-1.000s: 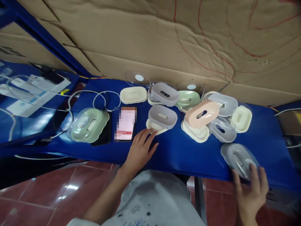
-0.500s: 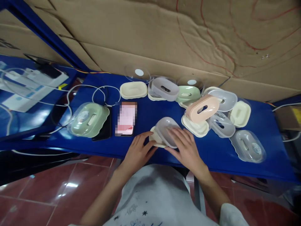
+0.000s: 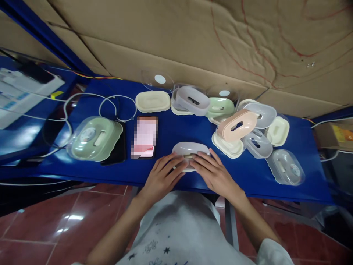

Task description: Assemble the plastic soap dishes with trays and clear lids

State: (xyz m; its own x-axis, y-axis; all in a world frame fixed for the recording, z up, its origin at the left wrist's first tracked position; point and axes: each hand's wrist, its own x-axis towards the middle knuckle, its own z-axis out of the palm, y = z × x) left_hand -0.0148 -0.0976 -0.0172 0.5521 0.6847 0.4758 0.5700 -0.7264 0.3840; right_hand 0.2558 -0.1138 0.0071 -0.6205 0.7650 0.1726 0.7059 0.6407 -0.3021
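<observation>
A grey oval soap box (image 3: 190, 150) on a cream base sits at the near edge of the blue table (image 3: 176, 176), level and squared on its base. My left hand (image 3: 162, 176) lies on its left end and my right hand (image 3: 213, 173) on its right end. Both hands have their fingers stretched over the lid, pressing down on it. A phone (image 3: 144, 137) with a lit screen lies just left of my left hand.
Several more soap boxes in grey, green, cream and pink (image 3: 237, 126) crowd the back and right of the table. A clear-lidded grey box (image 3: 285, 167) lies at far right, a green one (image 3: 95, 138) at left. White cables (image 3: 110, 106) loop nearby. Cardboard (image 3: 193, 40) backs the table.
My right hand left the clear-lidded box at the right and came to the grey box. Both hands turned the tilted grey lid level on its cream base near the table's edge.
</observation>
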